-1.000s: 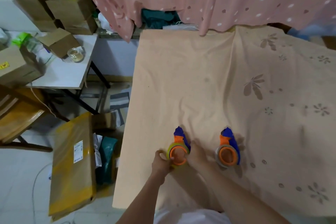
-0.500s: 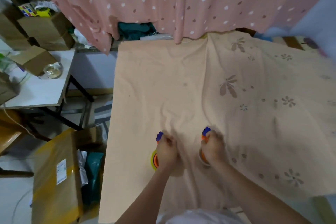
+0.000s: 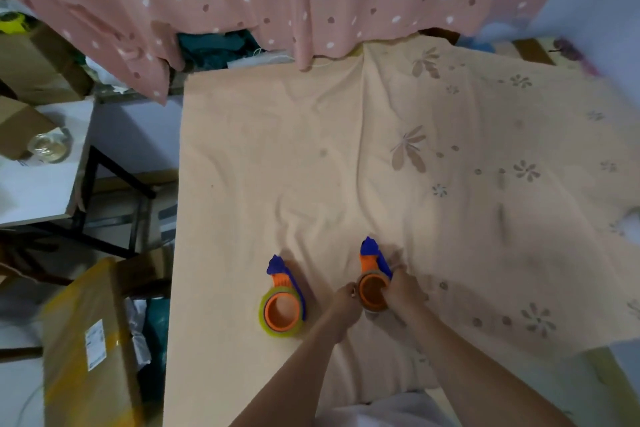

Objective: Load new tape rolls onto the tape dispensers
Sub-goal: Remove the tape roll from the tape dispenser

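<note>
Both hands are on the right tape dispenser [image 3: 372, 282], down at 6 o'clock on the counter [image 3: 242, 156]. The left hand [image 3: 346, 300] pinches its round end from the left, and the right hand [image 3: 403, 291] wraps its fingers around the other side. The left tape dispenser [image 3: 282, 302] sits just beside them at 7 o'clock, with a yellow tape roll [image 3: 273, 328] on it, and nobody touches it

Matt creased cloth [image 3: 311, 166]; seemingly glossy plastic dispensers [image 3: 282, 298]
</note>
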`<state>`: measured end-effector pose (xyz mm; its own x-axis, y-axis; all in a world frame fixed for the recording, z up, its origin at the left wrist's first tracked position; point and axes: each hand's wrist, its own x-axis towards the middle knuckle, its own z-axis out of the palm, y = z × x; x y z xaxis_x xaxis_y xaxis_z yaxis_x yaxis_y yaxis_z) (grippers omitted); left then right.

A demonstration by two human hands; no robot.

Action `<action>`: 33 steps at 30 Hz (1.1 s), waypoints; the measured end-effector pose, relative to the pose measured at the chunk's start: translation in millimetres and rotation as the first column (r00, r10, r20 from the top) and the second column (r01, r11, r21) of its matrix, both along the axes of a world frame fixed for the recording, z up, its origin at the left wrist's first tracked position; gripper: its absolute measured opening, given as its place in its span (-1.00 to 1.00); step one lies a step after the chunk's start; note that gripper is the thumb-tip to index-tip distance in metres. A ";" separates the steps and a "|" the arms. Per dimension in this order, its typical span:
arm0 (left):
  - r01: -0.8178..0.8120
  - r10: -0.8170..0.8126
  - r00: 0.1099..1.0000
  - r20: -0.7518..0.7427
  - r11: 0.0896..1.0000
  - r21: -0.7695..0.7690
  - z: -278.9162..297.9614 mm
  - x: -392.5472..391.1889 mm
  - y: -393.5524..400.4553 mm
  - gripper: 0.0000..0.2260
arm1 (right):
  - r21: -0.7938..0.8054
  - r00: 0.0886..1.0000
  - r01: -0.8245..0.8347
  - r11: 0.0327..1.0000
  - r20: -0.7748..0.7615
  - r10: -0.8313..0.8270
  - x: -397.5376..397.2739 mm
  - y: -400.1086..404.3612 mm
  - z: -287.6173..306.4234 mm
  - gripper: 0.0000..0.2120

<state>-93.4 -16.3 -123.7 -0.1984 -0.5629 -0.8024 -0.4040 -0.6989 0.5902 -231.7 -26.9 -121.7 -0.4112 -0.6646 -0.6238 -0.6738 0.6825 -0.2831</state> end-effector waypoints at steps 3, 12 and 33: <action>-0.047 0.048 0.998 -0.032 0.998 0.031 3.7 -2.8 -3.4 -0.69 | -0.023 1.000 0.014 1.000 -0.014 -0.014 -2.2 -1.7 3.2 -0.69; -0.220 0.215 0.966 -0.142 0.975 -0.018 39.5 -3.1 -14.8 -0.66 | -0.227 0.966 0.200 0.953 0.208 -0.153 -17.4 1.0 42.2 -0.90; 0.058 -0.086 0.840 -0.536 0.996 -0.069 124.7 -228.9 86.1 -0.66 | -0.393 0.810 0.586 0.708 0.314 -0.496 -202.7 170.0 150.3 -0.90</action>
